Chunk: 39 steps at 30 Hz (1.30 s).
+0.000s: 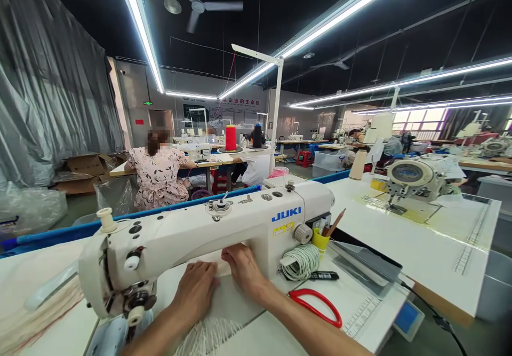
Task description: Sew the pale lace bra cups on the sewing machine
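A white JUKI sewing machine [224,222] stands across the table in front of me. My left hand [196,292] lies flat, fingers together, on a pale piece of fabric [224,297] under the machine's arm. My right hand [242,265] presses on the same fabric a little further in, its fingers bent down on the cloth near the machine's body. A bundle of white cords [208,337] hangs at the table's near edge below my hands. The needle area [136,305] sits at the left.
Red-handled scissors [316,305] lie right of my right arm. A coil of white cord [300,261] and a yellow cup with pencils [322,237] stand by the machine. Another machine [412,177] is on the neighbouring table. A seated person [158,172] works beyond.
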### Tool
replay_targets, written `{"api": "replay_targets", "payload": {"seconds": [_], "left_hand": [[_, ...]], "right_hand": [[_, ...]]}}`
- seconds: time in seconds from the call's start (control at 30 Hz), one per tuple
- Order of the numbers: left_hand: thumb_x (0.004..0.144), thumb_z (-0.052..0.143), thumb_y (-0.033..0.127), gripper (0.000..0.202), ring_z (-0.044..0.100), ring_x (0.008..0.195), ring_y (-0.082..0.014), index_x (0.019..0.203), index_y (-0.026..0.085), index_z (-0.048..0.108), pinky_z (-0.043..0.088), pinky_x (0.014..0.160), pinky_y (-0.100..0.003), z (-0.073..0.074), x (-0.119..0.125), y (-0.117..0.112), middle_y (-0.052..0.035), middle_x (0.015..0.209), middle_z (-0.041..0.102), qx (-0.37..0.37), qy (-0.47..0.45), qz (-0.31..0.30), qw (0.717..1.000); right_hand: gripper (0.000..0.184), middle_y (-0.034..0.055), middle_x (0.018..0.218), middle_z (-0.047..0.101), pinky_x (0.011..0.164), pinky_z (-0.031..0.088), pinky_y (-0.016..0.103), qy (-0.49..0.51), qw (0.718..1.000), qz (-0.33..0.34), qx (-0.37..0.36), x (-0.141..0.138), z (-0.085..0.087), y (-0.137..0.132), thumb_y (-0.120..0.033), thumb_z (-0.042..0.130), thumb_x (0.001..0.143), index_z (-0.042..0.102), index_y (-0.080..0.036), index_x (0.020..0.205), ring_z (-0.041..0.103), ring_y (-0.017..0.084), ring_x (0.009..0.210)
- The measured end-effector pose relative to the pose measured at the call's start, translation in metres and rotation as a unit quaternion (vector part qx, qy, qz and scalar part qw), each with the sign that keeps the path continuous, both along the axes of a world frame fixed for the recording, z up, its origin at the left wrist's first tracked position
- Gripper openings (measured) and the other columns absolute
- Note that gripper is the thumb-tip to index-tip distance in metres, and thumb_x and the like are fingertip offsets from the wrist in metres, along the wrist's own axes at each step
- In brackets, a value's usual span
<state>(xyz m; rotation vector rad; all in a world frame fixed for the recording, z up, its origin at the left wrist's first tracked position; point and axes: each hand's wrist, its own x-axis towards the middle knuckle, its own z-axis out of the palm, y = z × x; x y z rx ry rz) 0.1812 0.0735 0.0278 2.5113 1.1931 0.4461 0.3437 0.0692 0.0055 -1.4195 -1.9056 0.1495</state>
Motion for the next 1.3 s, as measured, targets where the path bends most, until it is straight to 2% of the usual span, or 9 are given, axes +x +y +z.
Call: {"api": "replay_targets", "payload": {"seconds": [0.17,0.43,0.53,0.63,0.8,0.9,0.97,1.07,1.3], "left_hand": [[0.091,0.053,0.032,0.021,0.063,0.082,-0.0176,0.094,0.013,0.061,0.051,0.076,-0.036,-0.003,0.014,0.018,-0.0025,0.091,0.065,-0.084,-0.098,0.061,0.990],[0.090,0.055,0.033,0.022,0.063,0.079,-0.0165,0.098,0.013,0.060,0.053,0.071,-0.034,-0.009,0.016,0.023,-0.0028,0.094,0.064,-0.159,-0.190,0.072,0.966],[0.090,0.054,0.033,0.022,0.063,0.074,-0.0149,0.095,0.013,0.060,0.053,0.069,-0.033,-0.011,0.014,0.022,-0.0019,0.089,0.064,-0.188,-0.216,0.071,0.955],[0.091,0.053,0.034,0.022,0.062,0.069,-0.0135,0.090,0.013,0.061,0.052,0.066,-0.031,-0.013,0.013,0.023,-0.0005,0.082,0.063,-0.219,-0.241,0.072,0.943],[0.092,0.049,0.039,0.030,0.062,0.066,-0.0129,0.082,0.013,0.060,0.052,0.065,-0.030,-0.018,0.011,0.029,0.0010,0.074,0.062,-0.260,-0.290,0.074,0.918],[0.092,0.050,0.038,0.029,0.062,0.069,-0.0135,0.083,0.013,0.060,0.052,0.066,-0.031,-0.022,0.009,0.032,0.0002,0.077,0.063,-0.278,-0.307,0.077,0.907],[0.092,0.051,0.035,0.024,0.063,0.072,-0.0140,0.091,0.013,0.060,0.052,0.068,-0.032,-0.024,0.008,0.032,-0.0010,0.083,0.064,-0.282,-0.315,0.080,0.903],[0.091,0.054,0.030,0.020,0.063,0.075,-0.0148,0.102,0.014,0.058,0.053,0.071,-0.034,-0.025,0.009,0.031,-0.0020,0.089,0.064,-0.278,-0.315,0.073,0.905],[0.090,0.054,0.032,0.022,0.063,0.083,-0.0172,0.102,0.014,0.059,0.053,0.073,-0.036,-0.016,0.018,0.032,-0.0042,0.098,0.063,-0.223,-0.231,0.092,0.943]], "right_hand": [[0.023,0.0061,0.105,0.059,0.075,0.052,0.035,0.005,1.000,-0.005,0.008,-0.001,-0.003,0.002,-0.030,0.052,0.092,0.056,-0.015,0.108,0.060,0.017,0.087],[0.019,0.0039,0.096,0.060,0.072,0.051,0.032,0.016,0.999,-0.028,0.012,-0.003,-0.005,0.000,-0.030,0.052,0.092,0.058,-0.014,0.100,0.060,0.015,0.080],[0.011,0.0024,0.084,0.059,0.069,0.047,0.030,0.024,0.999,-0.044,0.018,-0.004,-0.002,-0.003,-0.018,0.048,0.092,0.057,-0.014,0.088,0.057,0.014,0.075],[0.016,0.0030,0.079,0.058,0.065,0.042,0.028,0.026,0.999,-0.036,0.017,-0.005,0.001,-0.007,-0.006,0.043,0.087,0.054,-0.016,0.082,0.054,0.014,0.071],[0.006,0.0025,0.082,0.058,0.066,0.041,0.027,0.021,1.000,-0.007,0.007,-0.004,-0.001,-0.010,-0.011,0.054,0.082,0.053,-0.017,0.082,0.053,0.015,0.073],[0.007,0.0022,0.081,0.059,0.069,0.045,0.029,0.017,1.000,-0.001,-0.001,0.000,-0.006,-0.008,-0.017,0.054,0.087,0.057,-0.015,0.081,0.056,0.014,0.075],[0.014,0.0031,0.088,0.060,0.071,0.049,0.031,0.017,1.000,-0.001,-0.006,0.001,-0.008,-0.006,-0.025,0.052,0.092,0.059,-0.014,0.092,0.058,0.014,0.078],[0.022,0.0047,0.099,0.060,0.072,0.052,0.033,0.021,1.000,0.000,-0.007,0.001,-0.008,-0.005,-0.032,0.052,0.093,0.058,-0.014,0.104,0.060,0.015,0.081],[0.018,0.0047,0.074,0.061,0.067,0.044,0.029,0.053,0.998,-0.019,0.037,-0.003,0.005,-0.015,-0.010,0.044,0.087,0.057,-0.015,0.076,0.057,0.016,0.070]]}}
